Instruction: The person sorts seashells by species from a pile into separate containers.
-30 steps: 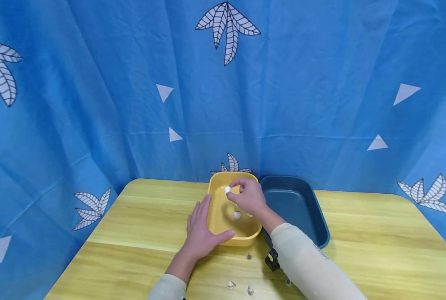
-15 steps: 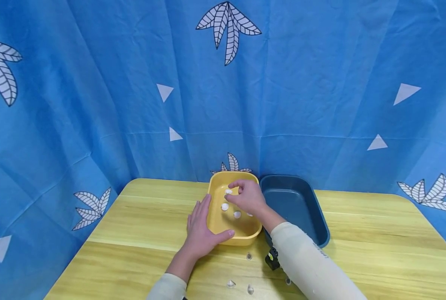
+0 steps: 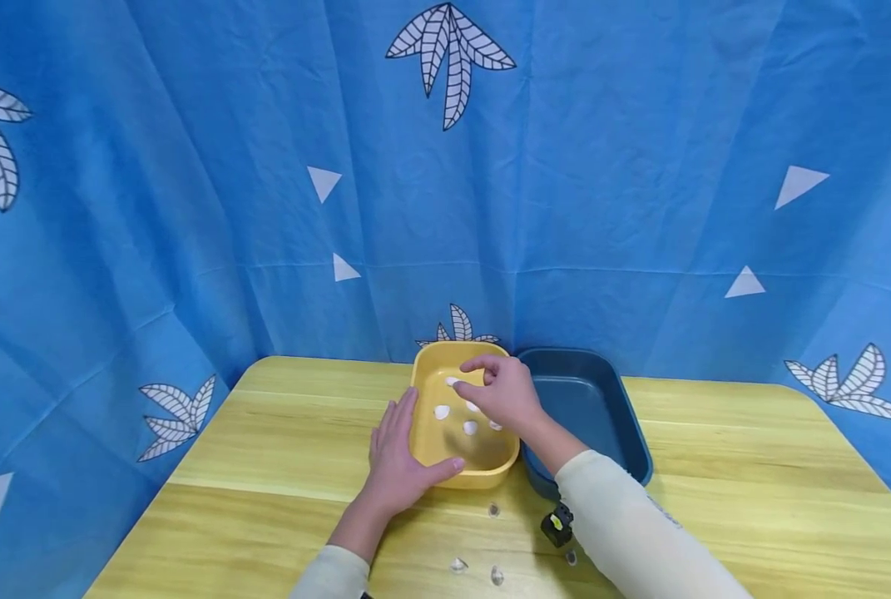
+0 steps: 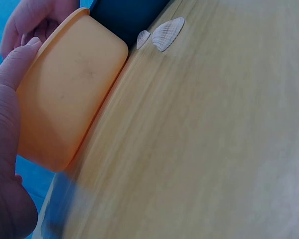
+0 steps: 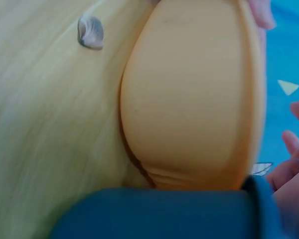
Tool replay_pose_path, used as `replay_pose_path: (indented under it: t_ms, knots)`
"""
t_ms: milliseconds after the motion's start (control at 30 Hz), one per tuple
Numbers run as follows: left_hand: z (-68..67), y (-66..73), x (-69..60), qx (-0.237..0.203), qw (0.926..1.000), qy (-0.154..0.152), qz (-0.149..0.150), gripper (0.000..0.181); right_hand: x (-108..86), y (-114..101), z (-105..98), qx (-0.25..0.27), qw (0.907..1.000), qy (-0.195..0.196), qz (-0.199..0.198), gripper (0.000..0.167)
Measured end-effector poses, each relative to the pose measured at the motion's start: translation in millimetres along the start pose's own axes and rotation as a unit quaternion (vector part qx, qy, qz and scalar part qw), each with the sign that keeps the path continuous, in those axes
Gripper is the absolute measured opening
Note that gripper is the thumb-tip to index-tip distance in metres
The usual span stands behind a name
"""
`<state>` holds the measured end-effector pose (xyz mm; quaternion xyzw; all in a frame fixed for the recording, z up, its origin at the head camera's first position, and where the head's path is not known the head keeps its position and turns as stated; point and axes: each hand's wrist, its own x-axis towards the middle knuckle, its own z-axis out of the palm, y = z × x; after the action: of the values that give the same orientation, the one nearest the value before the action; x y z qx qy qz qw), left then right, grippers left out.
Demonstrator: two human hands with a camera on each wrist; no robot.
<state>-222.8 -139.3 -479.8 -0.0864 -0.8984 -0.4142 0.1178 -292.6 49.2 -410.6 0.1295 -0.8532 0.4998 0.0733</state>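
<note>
Several white shells (image 3: 470, 428) lie spread over the floor of a yellow tray (image 3: 466, 480). Above its right part is my right hand (image 3: 507, 391), thumb and forefinger apart, the thumb tip close to the farthest shell. The right wrist view also shows this hand (image 5: 291, 177) with parted fingertips. My left hand (image 3: 396, 466) lies at the tray's near left corner, fingers fairly straight along the outer side, thumb across the near rim; in the left wrist view its thumb (image 4: 17, 62) touches the rim. The right hand partly covers some shells.
A dark blue tray (image 3: 637, 424) stands directly right of the yellow one, partly under the right forearm. Several shells (image 3: 497, 575) lie on the wooden table (image 3: 265, 474) nearer the body. A blue patterned curtain (image 3: 602, 166) hangs behind the table.
My right thumb and forefinger have parted from the white shell they pinched, which lies in the yellow tray. The right hand has shifted slightly right; the left hand keeps its place on the tray.
</note>
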Motion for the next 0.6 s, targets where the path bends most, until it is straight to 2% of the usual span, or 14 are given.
replay_pose_path:
  t_ms: [233, 600]
  knots:
    - [-0.1, -0.5, -1.4, 0.0, 1.0, -0.001, -0.008, 0.119, -23.1, -11.9, -16.4, 0.008, 0.9998, -0.009, -0.017, 0.02]
    - [-0.2, -1.2, -1.5, 0.004, 0.9999, -0.001, -0.013, 0.119, -68.1, -12.0, -41.7, 0.02, 0.9992, -0.003, -0.035, 0.017]
